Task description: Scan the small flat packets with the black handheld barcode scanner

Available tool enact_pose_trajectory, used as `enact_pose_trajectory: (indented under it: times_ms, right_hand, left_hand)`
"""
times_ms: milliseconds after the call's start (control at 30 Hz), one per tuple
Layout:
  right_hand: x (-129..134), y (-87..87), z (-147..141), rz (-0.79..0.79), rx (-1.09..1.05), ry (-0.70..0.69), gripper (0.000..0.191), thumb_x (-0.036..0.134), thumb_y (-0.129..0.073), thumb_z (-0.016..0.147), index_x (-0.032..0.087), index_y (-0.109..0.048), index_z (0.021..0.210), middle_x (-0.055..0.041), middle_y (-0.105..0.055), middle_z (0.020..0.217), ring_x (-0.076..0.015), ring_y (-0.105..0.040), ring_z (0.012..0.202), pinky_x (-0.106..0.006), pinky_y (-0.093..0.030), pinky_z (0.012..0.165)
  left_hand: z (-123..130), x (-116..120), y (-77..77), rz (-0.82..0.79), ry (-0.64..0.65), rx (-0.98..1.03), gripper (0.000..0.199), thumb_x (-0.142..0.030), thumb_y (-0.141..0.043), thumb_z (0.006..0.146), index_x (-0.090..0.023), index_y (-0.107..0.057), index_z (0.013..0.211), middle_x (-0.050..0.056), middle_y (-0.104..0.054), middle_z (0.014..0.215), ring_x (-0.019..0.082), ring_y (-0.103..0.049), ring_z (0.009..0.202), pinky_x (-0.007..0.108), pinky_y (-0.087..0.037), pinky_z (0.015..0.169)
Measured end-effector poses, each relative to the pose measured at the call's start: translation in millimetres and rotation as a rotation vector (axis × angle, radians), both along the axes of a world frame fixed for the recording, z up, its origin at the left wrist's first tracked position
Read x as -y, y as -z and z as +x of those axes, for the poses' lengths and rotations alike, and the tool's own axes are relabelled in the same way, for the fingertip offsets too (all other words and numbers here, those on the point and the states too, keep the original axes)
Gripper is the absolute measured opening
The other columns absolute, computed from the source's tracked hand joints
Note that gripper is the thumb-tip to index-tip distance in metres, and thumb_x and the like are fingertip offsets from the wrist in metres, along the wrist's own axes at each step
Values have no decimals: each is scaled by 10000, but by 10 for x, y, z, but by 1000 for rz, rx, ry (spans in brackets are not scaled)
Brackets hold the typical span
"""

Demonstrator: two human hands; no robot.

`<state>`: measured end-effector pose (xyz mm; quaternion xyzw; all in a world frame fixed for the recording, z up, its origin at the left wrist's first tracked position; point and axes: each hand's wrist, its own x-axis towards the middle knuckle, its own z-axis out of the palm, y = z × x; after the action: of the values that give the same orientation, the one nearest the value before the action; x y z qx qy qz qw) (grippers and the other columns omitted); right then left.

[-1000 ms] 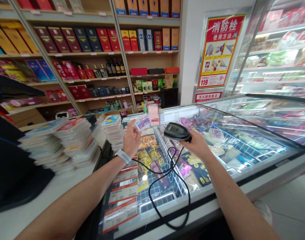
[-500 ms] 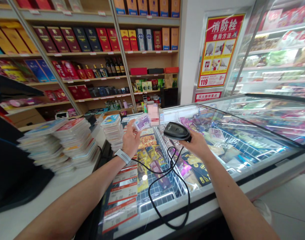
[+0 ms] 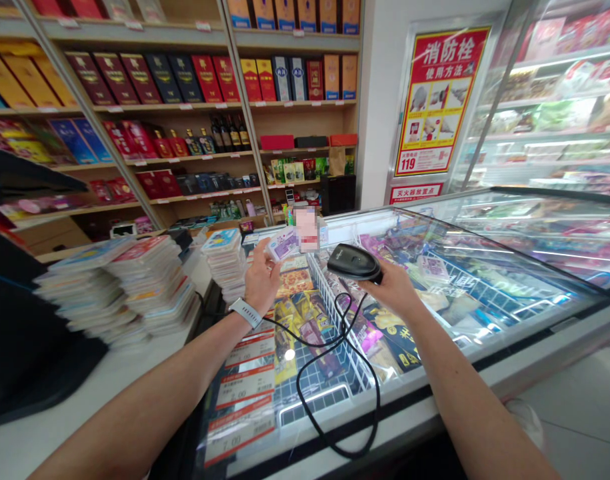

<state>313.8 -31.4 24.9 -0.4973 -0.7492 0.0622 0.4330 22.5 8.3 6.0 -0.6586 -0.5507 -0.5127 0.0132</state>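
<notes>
My left hand pinches a small flat pack with purple print between thumb and fingers, over the glass lid. Part of the pack's far end is covered by a pixelated patch. In my right hand is a black barcode scanner, its front pointing left toward the pack. The scanner's black cable loops down over the glass and runs left under my left wrist. Just left of my left hand stands a stack of flat clear cases.
The glass-topped chest freezer holds wire baskets of packaged food. Price labels line its left side. More stacked cases stand on the white counter, near a black device. Shelves of boxed bottles rise behind.
</notes>
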Motion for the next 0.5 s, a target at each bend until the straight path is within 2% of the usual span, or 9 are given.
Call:
enact_pose_trajectory:
  times_ms: [500]
  right_hand:
    - [19,-8,-2,2,23,17,254,343,-618,733,187,-701,915,-45,-724,781,-228,-668,756,-275,-462,646]
  left_hand:
    - [-7,5,2,4,8,0,599,-247,-563,822,-190,-363,1384,26,-654,880,170,-620,758,297,-500,726]
